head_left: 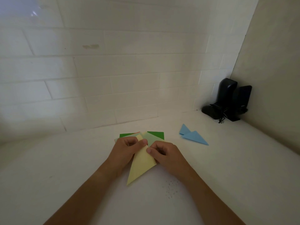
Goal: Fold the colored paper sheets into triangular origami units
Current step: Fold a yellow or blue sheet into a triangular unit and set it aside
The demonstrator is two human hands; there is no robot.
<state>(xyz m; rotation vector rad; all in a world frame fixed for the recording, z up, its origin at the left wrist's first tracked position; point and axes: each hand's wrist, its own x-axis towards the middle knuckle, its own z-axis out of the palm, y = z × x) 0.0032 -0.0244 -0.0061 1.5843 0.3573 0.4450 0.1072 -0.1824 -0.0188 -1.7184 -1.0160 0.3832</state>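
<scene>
On the white worktop (81, 176), near the middle, a pale yellow paper sheet folded to a long pointed triangle (140, 166) lies between the two hands, its sharp tip toward the person. The left hand (125, 149) has its fingers curled and pinches the sheet's upper edge; the right hand (164, 154), fingers also curled, pinches the same sheet just beside it, thumb on top. Just behind the hands, partly hidden by them, lies a small stack of flat coloured paper sheets (155, 135), with dark green and light green showing. To the right, well apart from the stack, two folded light blue paper triangles (193, 136) lie touching each other. In the far right corner, against the white tiled wall (97, 70), stand two black objects (227, 101), too dark to identify.
</scene>
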